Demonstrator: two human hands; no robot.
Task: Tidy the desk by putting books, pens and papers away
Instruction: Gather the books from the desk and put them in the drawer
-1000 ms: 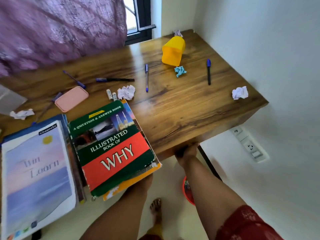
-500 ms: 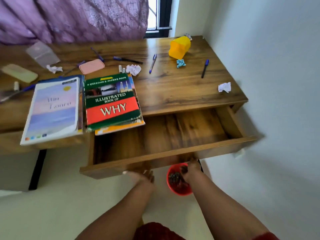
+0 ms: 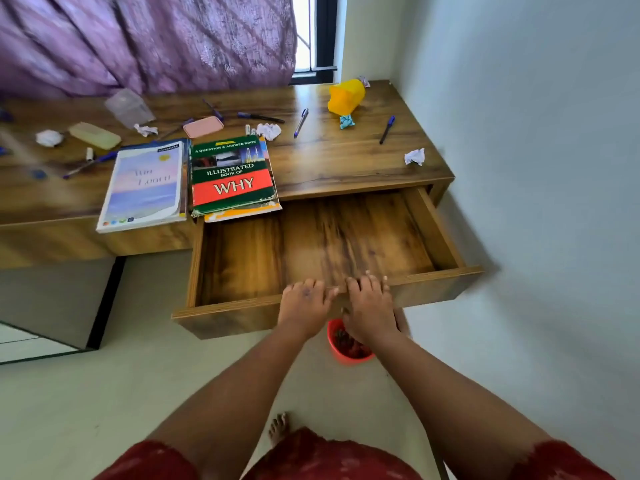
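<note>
Two hands sit side by side on the front panel of the pulled-out drawer (image 3: pixel 242 311): the left hand (image 3: pixel 304 301) and the right hand (image 3: pixel 369 306) both have their fingers hooked over the panel's top edge, gripping it, though the blur makes it hard to tell how far the fingertips reach inside. The drawer's wooden floor is bare. On the desk (image 3: pixel 346 161) above it, the green-and-red WHY book (image 3: pixel 231 174) lies on top of a yellow-edged book (image 3: pixel 242 213), their near corners jutting past the desk edge over the drawer's back left corner. Just to its left lies a pale notebook (image 3: pixel 143 187), also overhanging the edge. Behind the books are a pink case (image 3: pixel 203 126), a crumpled white paper (image 3: pixel 268 130), and several blue pens, one (image 3: pixel 301 123) near the middle and another (image 3: pixel 387 129) farther right. A yellow container (image 3: pixel 346 96) lies tipped over near the back, with a blue paper ball (image 3: pixel 346 121) just in front of it, and another white paper ball (image 3: pixel 415 156) near the right edge. A red bin (image 3: pixel 349 348) stands on the floor beneath the hands.
</note>
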